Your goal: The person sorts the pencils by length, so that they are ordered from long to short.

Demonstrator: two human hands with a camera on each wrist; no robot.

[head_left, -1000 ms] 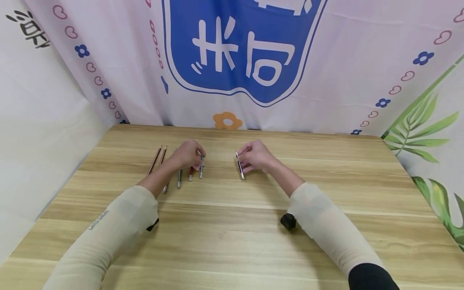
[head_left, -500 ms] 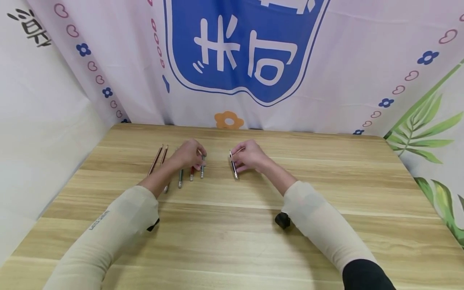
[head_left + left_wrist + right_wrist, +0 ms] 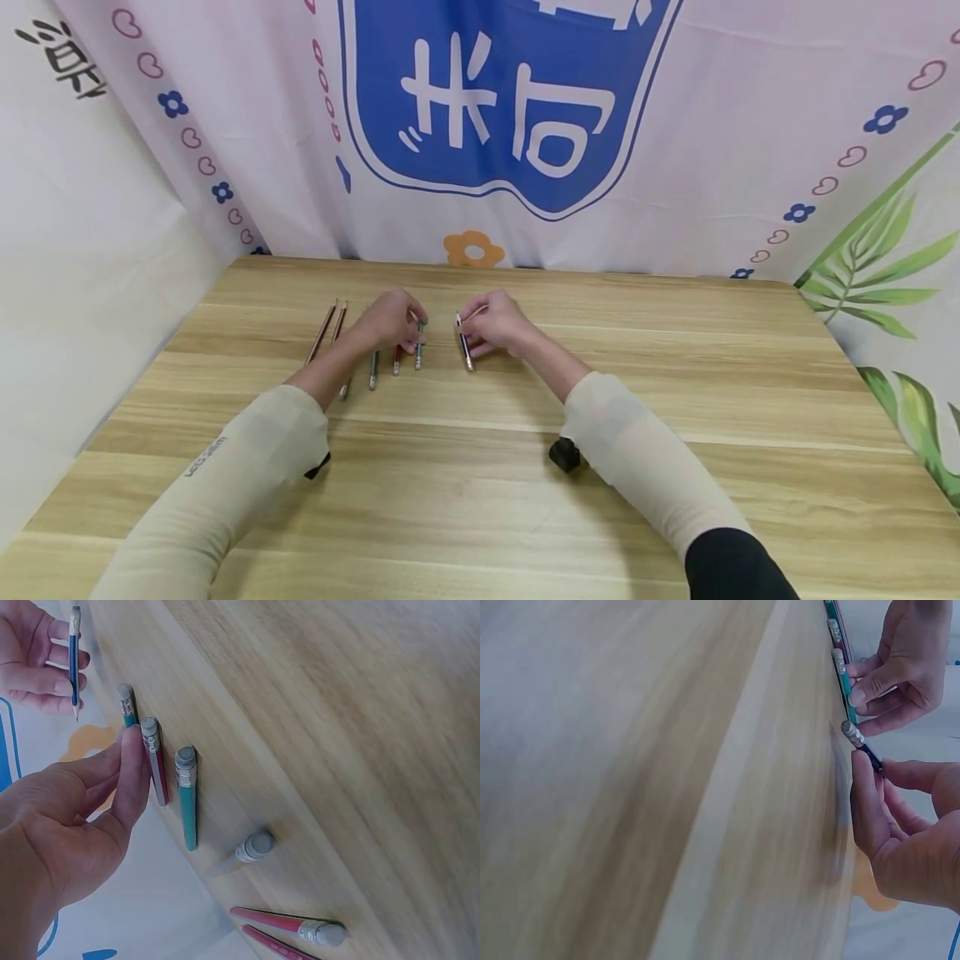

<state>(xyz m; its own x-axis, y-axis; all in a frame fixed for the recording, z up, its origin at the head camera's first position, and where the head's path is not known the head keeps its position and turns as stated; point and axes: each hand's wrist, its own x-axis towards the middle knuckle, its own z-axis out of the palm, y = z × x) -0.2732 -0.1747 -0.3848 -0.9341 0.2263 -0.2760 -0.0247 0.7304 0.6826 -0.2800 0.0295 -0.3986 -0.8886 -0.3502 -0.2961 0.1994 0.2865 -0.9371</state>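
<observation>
My right hand (image 3: 498, 323) pinches a dark blue pencil (image 3: 467, 350) with a whitish eraser end, held between thumb and fingers just right of the pencil row. In the left wrist view that dark pencil stands apart from the others. My left hand (image 3: 388, 321) pinches a green pencil (image 3: 418, 357) at the row's right end; the right wrist view shows the thumb against it. Beside it lie a red pencil (image 3: 157, 769) and a teal pencil (image 3: 187, 814), erasers toward me. My left hand and forearm hide parts of the row.
Further left lie a pencil with a grey eraser (image 3: 255, 846) and reddish pencils (image 3: 321, 333), fanned at a slant. The wooden table (image 3: 480, 517) ends at a printed curtain (image 3: 720, 167) behind. A black wrist-worn piece (image 3: 565, 454) hangs under the right sleeve.
My right hand has slid left with the dark blue pencil, closer to the row and my left hand. The left hand and the other pencils keep their places.
</observation>
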